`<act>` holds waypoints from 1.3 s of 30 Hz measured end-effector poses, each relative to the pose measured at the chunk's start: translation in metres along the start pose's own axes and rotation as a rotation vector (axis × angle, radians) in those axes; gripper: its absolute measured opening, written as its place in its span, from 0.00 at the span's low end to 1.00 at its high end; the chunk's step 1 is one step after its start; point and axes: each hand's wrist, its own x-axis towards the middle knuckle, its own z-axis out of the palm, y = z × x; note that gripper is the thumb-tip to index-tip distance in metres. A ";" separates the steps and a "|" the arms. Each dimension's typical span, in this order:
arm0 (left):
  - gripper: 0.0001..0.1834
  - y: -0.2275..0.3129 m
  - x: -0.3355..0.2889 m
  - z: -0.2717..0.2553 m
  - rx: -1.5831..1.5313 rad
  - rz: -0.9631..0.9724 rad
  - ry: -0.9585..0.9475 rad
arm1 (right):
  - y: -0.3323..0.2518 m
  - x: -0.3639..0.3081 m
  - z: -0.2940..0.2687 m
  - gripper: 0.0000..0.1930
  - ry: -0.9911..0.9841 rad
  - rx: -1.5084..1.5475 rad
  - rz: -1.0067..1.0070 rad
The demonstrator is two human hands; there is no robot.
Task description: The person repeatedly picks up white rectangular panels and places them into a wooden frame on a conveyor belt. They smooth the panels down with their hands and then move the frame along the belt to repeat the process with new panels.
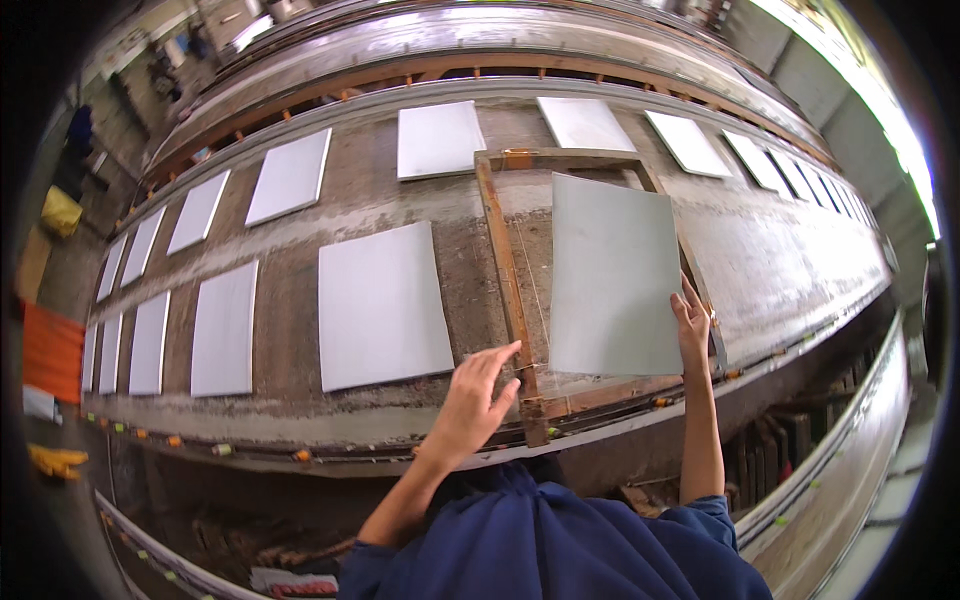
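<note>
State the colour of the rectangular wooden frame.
The rectangular wooden frame is brown, best seen in the head view.

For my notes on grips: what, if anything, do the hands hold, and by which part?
The right hand holds one pale sheet by its right edge, toward the lower corner; the left hand, at the wooden frame, seemingly grips nothing.

1. We see a long, stained worktop [370, 205].
2. Beyond the worktop, we see another long table [440, 48].
3. Right of the worktop, a grey wall [805, 75] and bright strip of light [885, 115].
4. Left of the worktop, grey floor [78, 429].
</note>
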 end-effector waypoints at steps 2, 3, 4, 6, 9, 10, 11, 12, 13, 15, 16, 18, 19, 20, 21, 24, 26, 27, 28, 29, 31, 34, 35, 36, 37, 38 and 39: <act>0.22 0.003 0.012 0.007 0.094 -0.001 0.030 | 0.036 0.033 -0.016 0.26 -0.049 0.009 0.051; 0.22 0.002 0.016 0.009 0.140 0.002 0.049 | 0.040 0.042 -0.010 0.26 -0.074 0.022 0.067; 0.22 0.003 0.022 0.013 0.201 -0.012 0.064 | 0.044 0.049 -0.005 0.26 -0.096 0.034 0.084; 0.21 0.001 0.037 0.023 0.304 -0.033 0.068 | 0.055 0.064 0.004 0.26 -0.113 0.073 0.092; 0.20 -0.016 0.058 0.042 0.481 -0.090 0.056 | 0.076 0.080 0.010 0.27 -0.197 0.070 0.108; 0.19 -0.022 0.064 0.049 0.574 -0.130 0.058 | 0.076 0.082 0.011 0.27 -0.240 0.055 0.124; 0.19 -0.027 0.068 0.055 0.666 -0.168 0.057 | 0.080 0.080 0.016 0.27 -0.249 0.070 0.134; 0.18 -0.031 0.075 0.062 0.670 -0.178 0.061 | 0.083 0.082 0.018 0.27 -0.253 0.074 0.135; 0.17 -0.034 0.081 0.067 0.701 -0.196 0.062 | 0.084 0.082 0.020 0.27 -0.255 0.078 0.135; 0.17 -0.043 0.090 0.075 0.765 -0.223 0.069 | 0.086 0.082 0.021 0.27 -0.275 0.032 0.120; 0.16 -0.047 0.095 0.079 0.755 -0.199 0.128 | 0.086 0.082 0.023 0.26 -0.284 0.007 0.112; 0.17 -0.049 0.098 0.090 0.776 -0.266 0.140 | 0.076 0.076 0.021 0.26 -0.283 -0.064 0.108; 0.17 -0.048 0.102 0.094 0.781 -0.296 0.146 | 0.086 0.076 0.020 0.26 -0.276 -0.079 0.103; 0.19 -0.048 0.108 0.094 0.796 -0.300 0.162 | 0.084 0.080 0.022 0.26 -0.267 -0.106 0.089; 0.18 -0.052 0.109 0.098 0.791 -0.293 0.188 | 0.084 0.079 0.022 0.26 -0.266 -0.139 0.083; 0.16 -0.059 0.111 0.106 0.728 -0.239 0.317 | 0.084 0.075 0.014 0.26 -0.262 -0.253 0.098; 0.15 -0.059 0.113 0.105 0.659 -0.266 0.326 | 0.087 0.076 0.016 0.26 -0.232 -0.154 0.115; 0.15 -0.057 0.113 0.104 0.626 -0.285 0.328 | 0.086 0.074 0.019 0.26 -0.220 -0.105 0.128; 0.14 -0.055 0.112 0.104 0.615 -0.293 0.344 | 0.086 0.070 0.020 0.26 -0.220 -0.105 0.133; 0.13 -0.056 0.111 0.104 0.617 -0.301 0.338 | 0.084 0.067 0.019 0.26 -0.237 -0.128 0.146; 0.12 -0.056 0.110 0.103 0.623 -0.310 0.330 | 0.083 0.063 0.020 0.26 -0.268 -0.168 0.165; 0.10 -0.056 0.110 0.103 0.597 -0.328 0.341 | 0.085 0.062 0.023 0.26 -0.222 -0.167 0.076; 0.10 -0.057 0.110 0.103 0.596 -0.323 0.345 | 0.086 0.063 0.024 0.26 -0.226 -0.172 0.089; 0.09 -0.057 0.110 0.102 0.592 -0.318 0.350 | 0.086 0.064 0.023 0.26 -0.231 -0.179 0.101; 0.09 -0.058 0.109 0.101 0.589 -0.313 0.354 | 0.087 0.065 0.022 0.26 -0.235 -0.186 0.114; 0.09 -0.058 0.110 0.102 0.580 -0.310 0.353 | 0.087 0.066 0.022 0.26 -0.235 -0.191 0.111; 0.09 -0.057 0.110 0.102 0.571 -0.306 0.353 | 0.087 0.067 0.023 0.26 -0.236 -0.194 0.109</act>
